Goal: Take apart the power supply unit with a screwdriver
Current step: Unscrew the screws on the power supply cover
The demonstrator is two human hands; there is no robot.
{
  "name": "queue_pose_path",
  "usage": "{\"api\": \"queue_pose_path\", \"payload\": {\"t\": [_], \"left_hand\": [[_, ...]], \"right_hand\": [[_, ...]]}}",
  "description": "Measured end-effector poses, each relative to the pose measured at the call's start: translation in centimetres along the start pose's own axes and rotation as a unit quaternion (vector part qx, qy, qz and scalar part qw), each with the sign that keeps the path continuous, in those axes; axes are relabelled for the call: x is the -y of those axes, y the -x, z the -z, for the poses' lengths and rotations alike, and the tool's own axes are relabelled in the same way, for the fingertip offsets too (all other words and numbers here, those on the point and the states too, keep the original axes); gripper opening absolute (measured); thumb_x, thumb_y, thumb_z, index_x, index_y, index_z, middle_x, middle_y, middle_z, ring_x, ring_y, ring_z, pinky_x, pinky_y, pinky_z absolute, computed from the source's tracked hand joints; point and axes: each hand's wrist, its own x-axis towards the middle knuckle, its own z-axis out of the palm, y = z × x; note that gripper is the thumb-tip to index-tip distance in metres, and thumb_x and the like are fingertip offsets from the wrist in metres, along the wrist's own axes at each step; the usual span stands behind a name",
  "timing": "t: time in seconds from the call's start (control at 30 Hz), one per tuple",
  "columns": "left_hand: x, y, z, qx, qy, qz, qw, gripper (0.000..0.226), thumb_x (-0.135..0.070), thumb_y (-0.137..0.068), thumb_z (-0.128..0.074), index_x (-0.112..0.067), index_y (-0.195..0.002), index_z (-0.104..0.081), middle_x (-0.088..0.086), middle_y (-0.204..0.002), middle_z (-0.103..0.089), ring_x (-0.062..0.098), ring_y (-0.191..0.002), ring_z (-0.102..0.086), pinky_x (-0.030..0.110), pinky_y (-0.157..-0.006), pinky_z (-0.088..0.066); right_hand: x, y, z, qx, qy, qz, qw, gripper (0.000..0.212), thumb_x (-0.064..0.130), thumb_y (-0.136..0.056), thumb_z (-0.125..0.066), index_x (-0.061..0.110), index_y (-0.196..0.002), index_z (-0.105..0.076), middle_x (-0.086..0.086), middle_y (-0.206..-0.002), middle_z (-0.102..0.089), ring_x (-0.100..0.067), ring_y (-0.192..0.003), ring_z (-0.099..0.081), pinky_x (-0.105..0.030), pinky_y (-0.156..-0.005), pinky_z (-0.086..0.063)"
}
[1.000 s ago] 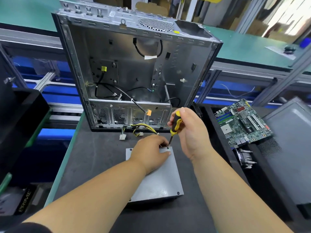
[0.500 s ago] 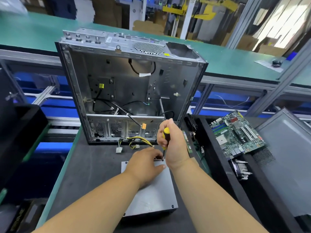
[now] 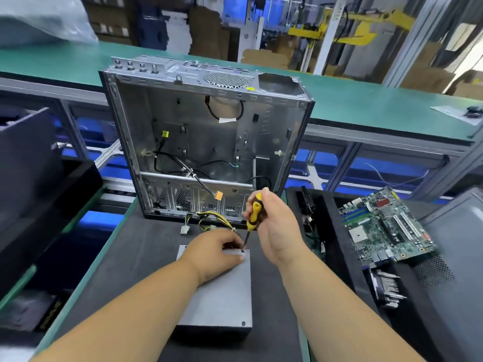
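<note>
The power supply unit (image 3: 222, 291), a single flat grey metal box, lies on the dark mat (image 3: 125, 259) just in front of the person, with one screw (image 3: 243, 322) showing at its near right corner. The left hand (image 3: 218, 253) rests on its far end, fingers loosely bent and pressing down on the lid without wrapping round anything. The right hand (image 3: 275, 228) grasps one screwdriver (image 3: 253, 214) by its yellow and black handle, held nearly upright, its tip set on the far right corner of the box, close beside the left fingertips. One bundle of yellow and black wires (image 3: 209, 218) lies between the box and one open computer case (image 3: 206, 142), which stands upright on the mat behind it, stripped to a few black cables. To the right, one green circuit board (image 3: 386, 228) lies tilted in a black tray (image 3: 337, 220), and one finned metal part (image 3: 386, 291) sits nearer. The mat covers a green-edged workbench (image 3: 86, 259); a second green bench (image 3: 366, 105) runs across behind on a grey metal frame. Beyond it the room holds cardboard boxes (image 3: 206, 32) and yellow machinery (image 3: 366, 27).
</note>
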Motion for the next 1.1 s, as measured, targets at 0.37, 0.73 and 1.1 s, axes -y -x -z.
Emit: {"api": "queue_pose_path", "payload": {"t": [0.37, 0.73, 1.1], "left_hand": [[-0.2, -0.1, 0.0, -0.006, 0.026, 0.008, 1.0, 0.018, -0.032, -0.073, -0.082, -0.041, -0.082, -0.068, -0.025, -0.089, -0.065, -0.01, -0.09, -0.057, 0.013, -0.084, -0.044], [-0.2, -0.1, 0.1, -0.004, 0.016, 0.007, 1.0, 0.015, -0.035, -0.076, -0.08, -0.037, -0.087, -0.069, -0.023, -0.091, -0.064, -0.008, -0.092, -0.055, 0.009, -0.082, -0.042], [0.0, 0.0, 0.1, -0.004, 0.003, -0.005, 1.0, 0.017, -0.035, -0.077, -0.079, -0.034, -0.092, -0.073, -0.022, -0.09, -0.064, -0.015, -0.09, -0.053, 0.001, -0.075, -0.036]], "right_hand": [[0.0, -0.9, -0.7, 0.066, -0.055, -0.017, 0.996, 0.028, 0.037, -0.094, -0.046, 0.013, -0.079, -0.045, 0.002, -0.059, -0.039, -0.012, -0.052, -0.033, -0.024, -0.054, -0.029], [-0.6, -0.5, -1.2, 0.018, -0.005, 0.007, 1.0, 0.028, 0.039, -0.091, -0.053, 0.018, -0.073, -0.059, -0.001, -0.07, -0.056, -0.015, -0.064, -0.05, -0.029, -0.068, -0.045], [-0.8, -1.8, -1.5, 0.018, -0.056, -0.01, 0.998, 0.048, 0.027, -0.1, -0.032, 0.013, -0.056, -0.044, 0.003, -0.047, -0.03, -0.014, -0.044, -0.02, -0.02, -0.043, -0.022]]}}
